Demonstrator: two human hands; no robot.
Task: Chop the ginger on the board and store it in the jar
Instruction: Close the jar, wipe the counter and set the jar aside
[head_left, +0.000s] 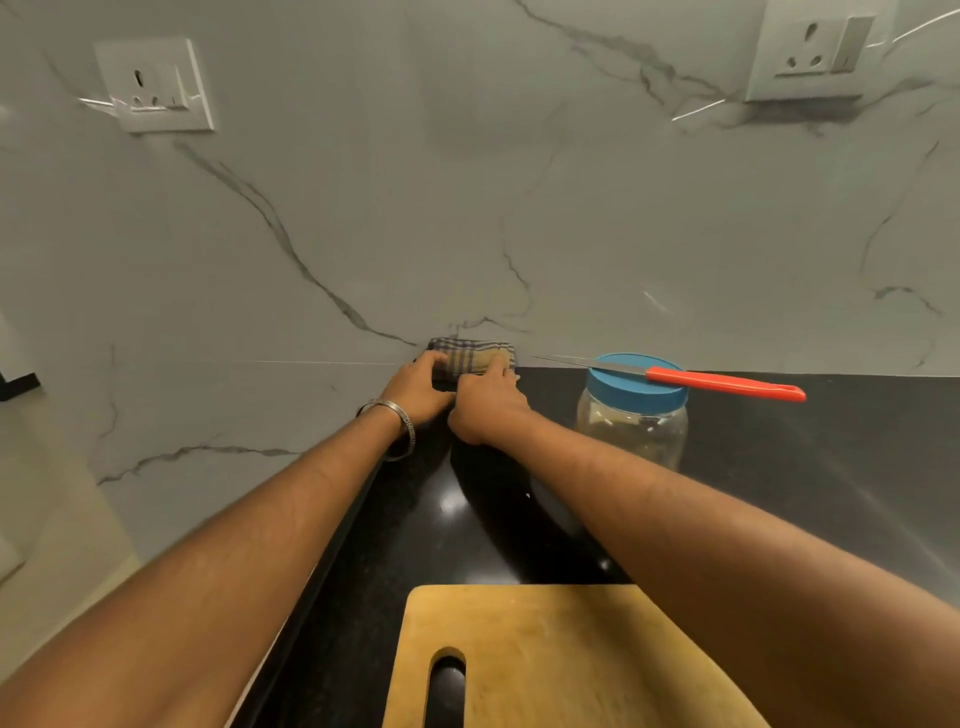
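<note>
Ginger shows only as pale bits inside the jar (634, 426), right of your hands; none on the board (545, 654). Both left hand (415, 387) and right hand (485, 402) grip the folded cloth (470, 358). Jar looks light, slick plastic; grasp its body, minding the knife (722, 383) lying across the lid.

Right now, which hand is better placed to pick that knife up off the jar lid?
The right hand, probably. Both hands rest on the folded cloth, but the knife lies across the jar just to its right; the left hand would have to cross over.
</note>
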